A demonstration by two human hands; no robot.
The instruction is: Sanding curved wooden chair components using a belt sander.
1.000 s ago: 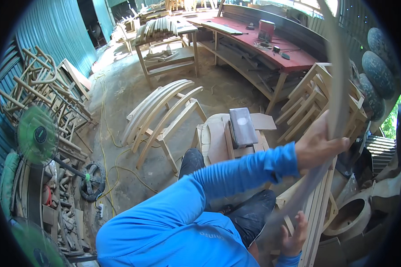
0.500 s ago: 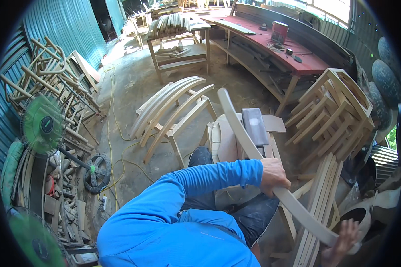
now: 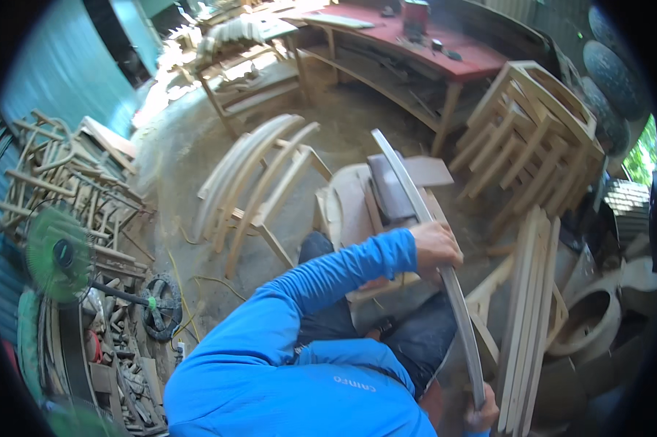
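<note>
A long, curved wooden slat (image 3: 456, 298) slants across my right side, its narrow edge turned up. My left hand (image 3: 436, 246) is wrapped around its middle. At the slat's near end my right hand (image 3: 483, 409) is closed on it, partly hidden by the wood. The far end passes over a greyish padded block (image 3: 391, 191), and I cannot tell if they touch. That block rests on a low wooden stand (image 3: 354, 211) in front of my knees.
Curved slats (image 3: 252, 182) lean on a trestle ahead. Straight planks (image 3: 529, 320) stand at my right, below stacked wooden frames (image 3: 532, 138). A red-topped bench (image 3: 467, 67) is behind. At left are a green fan (image 3: 60, 251), wood offcuts (image 3: 128, 379) and a yellow cord (image 3: 219, 280).
The slat has rolled onto its edge and its near end has swung toward me. My right hand, spread against that end before, now grips it. The whole view has shifted.
</note>
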